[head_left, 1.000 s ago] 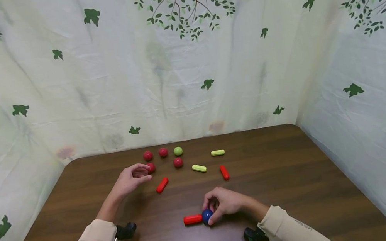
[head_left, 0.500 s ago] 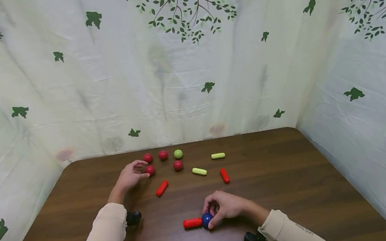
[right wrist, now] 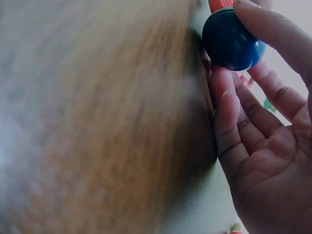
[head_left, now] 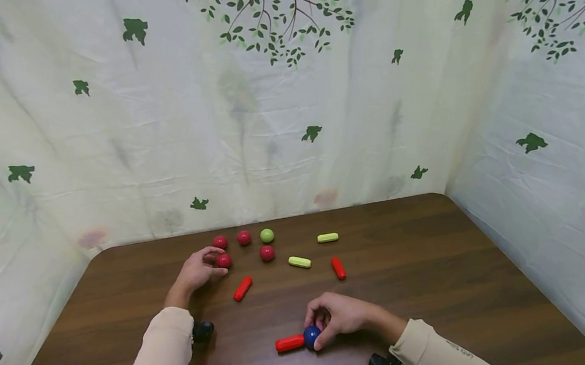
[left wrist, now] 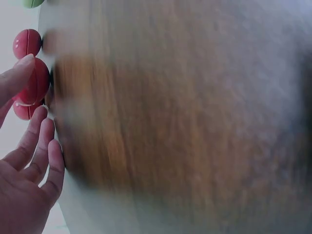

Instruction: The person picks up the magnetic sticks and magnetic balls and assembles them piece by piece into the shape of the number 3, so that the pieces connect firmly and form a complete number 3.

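Note:
My left hand [head_left: 199, 271] is at the far left of the table, its thumb and fingers pinching a red ball [head_left: 223, 261]. In the left wrist view the thumb lies across that red ball [left wrist: 36, 83]. Nearer to me, my right hand [head_left: 339, 316] pinches a blue ball [head_left: 311, 337] between thumb and fingers. A red stick [head_left: 289, 344] meets the blue ball's left side; whether the two are joined I cannot tell. In the right wrist view the blue ball [right wrist: 231, 40] covers most of the red stick [right wrist: 220, 4].
Behind the left hand are further red balls [head_left: 244, 237] and a green ball [head_left: 267, 235]. Two yellow-green sticks [head_left: 299, 262] lie right of them. One loose red stick [head_left: 243, 289] is near the left hand, another red stick [head_left: 338, 268] farther right. Cloth walls [head_left: 280, 166] border the brown table [head_left: 440, 286].
My left hand has reached forward and closed its fingers around the nearest left red ball. My right hand has stayed on the blue ball. The whole view has shifted slightly.

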Demonstrator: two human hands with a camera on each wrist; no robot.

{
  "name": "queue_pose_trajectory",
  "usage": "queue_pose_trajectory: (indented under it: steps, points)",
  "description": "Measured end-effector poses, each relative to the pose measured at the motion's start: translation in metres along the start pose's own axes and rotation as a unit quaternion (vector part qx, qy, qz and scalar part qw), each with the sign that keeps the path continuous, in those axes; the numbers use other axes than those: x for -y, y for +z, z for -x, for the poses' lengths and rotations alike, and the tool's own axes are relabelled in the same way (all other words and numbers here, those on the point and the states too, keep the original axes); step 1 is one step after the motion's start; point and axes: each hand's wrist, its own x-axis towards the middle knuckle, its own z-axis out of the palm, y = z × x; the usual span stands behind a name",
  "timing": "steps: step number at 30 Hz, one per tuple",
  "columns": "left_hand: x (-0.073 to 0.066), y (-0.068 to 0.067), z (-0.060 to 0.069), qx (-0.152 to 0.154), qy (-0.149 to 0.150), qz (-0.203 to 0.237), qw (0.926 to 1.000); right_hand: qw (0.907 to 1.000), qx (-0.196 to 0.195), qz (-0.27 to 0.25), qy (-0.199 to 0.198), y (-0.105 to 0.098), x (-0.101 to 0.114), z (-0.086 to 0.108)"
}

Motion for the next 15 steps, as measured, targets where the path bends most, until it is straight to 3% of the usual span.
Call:
queue_pose_trajectory:
  steps: [10, 15]
  points:
    - [-0.0033, 0.0034, -0.005, -0.012, -0.028, -0.029, 0.9991, 1.0, 0.006, 0.003, -0.001, -0.0003, -0.0002, 0.0]
    - [-0.0028, 0.0029, -0.007, -0.017, -0.017, -0.037, 0.999, 1.0, 0.008, 0.003, -0.005, -0.0013, 0.0004, 0.0012]
